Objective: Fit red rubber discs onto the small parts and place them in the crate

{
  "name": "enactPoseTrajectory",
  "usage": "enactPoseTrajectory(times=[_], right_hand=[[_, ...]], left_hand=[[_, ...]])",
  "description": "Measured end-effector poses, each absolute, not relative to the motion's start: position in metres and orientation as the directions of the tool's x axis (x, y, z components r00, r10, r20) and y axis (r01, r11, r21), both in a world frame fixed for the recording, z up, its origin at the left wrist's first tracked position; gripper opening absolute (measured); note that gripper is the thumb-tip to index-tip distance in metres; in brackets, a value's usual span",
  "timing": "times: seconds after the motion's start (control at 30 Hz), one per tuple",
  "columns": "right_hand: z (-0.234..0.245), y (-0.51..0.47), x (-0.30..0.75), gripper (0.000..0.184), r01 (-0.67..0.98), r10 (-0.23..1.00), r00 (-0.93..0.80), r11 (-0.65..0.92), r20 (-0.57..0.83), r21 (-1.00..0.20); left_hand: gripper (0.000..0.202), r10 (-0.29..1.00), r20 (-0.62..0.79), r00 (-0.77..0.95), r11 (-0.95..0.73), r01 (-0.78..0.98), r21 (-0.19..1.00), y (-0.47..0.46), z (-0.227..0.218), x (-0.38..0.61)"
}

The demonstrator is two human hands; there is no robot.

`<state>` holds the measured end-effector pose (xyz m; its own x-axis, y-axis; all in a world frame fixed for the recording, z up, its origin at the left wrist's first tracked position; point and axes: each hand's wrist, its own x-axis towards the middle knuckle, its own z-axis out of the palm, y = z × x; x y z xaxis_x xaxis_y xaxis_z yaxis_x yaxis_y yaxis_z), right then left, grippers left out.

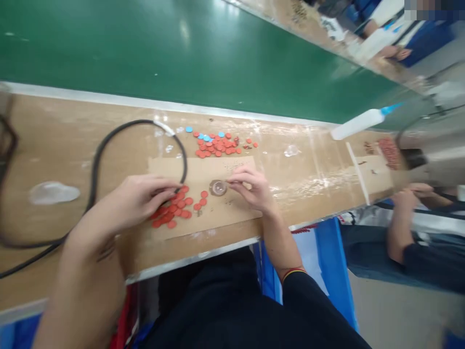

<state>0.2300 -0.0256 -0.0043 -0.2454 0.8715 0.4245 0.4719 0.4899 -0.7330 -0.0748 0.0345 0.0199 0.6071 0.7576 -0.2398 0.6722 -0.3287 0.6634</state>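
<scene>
My left hand [140,201] lies over a heap of small red discs [178,208] on a cardboard sheet [218,213], fingers curled down onto them; whether it grips one is hidden. My right hand [250,186] pinches a thin tool whose tip meets a small round clear part [218,187] on the cardboard. A second heap of red discs [218,144] with a few blue ones lies farther back on the wooden bench [72,145].
A black cable [109,140] loops across the bench at left. A green conveyor belt [181,53] runs behind. A white squeeze bottle [359,123] with a blue tip lies at right. Another person's arm [403,218] works at the neighbouring place, beside more red discs [388,150].
</scene>
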Motion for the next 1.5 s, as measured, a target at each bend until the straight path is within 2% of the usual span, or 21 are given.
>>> enactPoseTrajectory(times=[0.07,0.13,0.27,0.4,0.5,0.7,0.87,1.17,1.5], right_hand=[[-0.003,-0.026,0.232,0.011,0.463,0.873,-0.246,0.487,0.42,-0.741],[-0.004,-0.025,0.233,0.009,0.449,0.879,-0.216,0.477,0.426,-0.756],[-0.006,-0.023,0.233,0.009,0.438,0.873,-0.229,0.487,0.431,-0.755],[-0.007,-0.022,0.233,0.009,0.434,0.874,-0.267,0.485,0.405,-0.759],[-0.009,-0.022,0.234,0.007,0.461,0.896,-0.254,0.443,0.364,-0.769],[-0.011,-0.02,0.233,0.01,0.486,0.887,-0.267,0.462,0.378,-0.742],[-0.011,-0.02,0.232,0.011,0.519,0.898,-0.26,0.44,0.355,-0.733],[-0.011,-0.019,0.234,0.013,0.553,0.906,-0.265,0.423,0.33,-0.718],[-0.01,-0.02,0.233,0.013,0.533,0.903,-0.275,0.429,0.33,-0.729]], left_hand=[[0.049,0.768,-0.165,0.618,-0.34,0.613,0.713,0.032,0.022,-0.074],[0.041,0.824,-0.125,0.553,-0.257,0.561,0.787,0.031,0.02,-0.073],[0.032,0.939,-0.195,0.284,0.109,0.292,0.95,0.03,0.009,-0.064],[0.029,0.945,-0.306,0.114,0.309,-0.009,0.951,0.032,0.006,-0.052],[0.022,0.932,-0.357,0.071,0.363,-0.117,0.925,0.034,0.007,-0.049],[0.012,0.918,-0.388,0.079,0.396,-0.152,0.906,0.035,0.004,-0.047],[0.014,0.922,-0.387,0.033,0.388,-0.131,0.912,0.036,0.002,-0.046],[0.002,0.886,-0.463,0.04,0.456,-0.261,0.851,0.036,0.011,-0.046],[0.003,0.889,-0.453,0.062,0.452,-0.262,0.853,0.035,0.015,-0.047]])
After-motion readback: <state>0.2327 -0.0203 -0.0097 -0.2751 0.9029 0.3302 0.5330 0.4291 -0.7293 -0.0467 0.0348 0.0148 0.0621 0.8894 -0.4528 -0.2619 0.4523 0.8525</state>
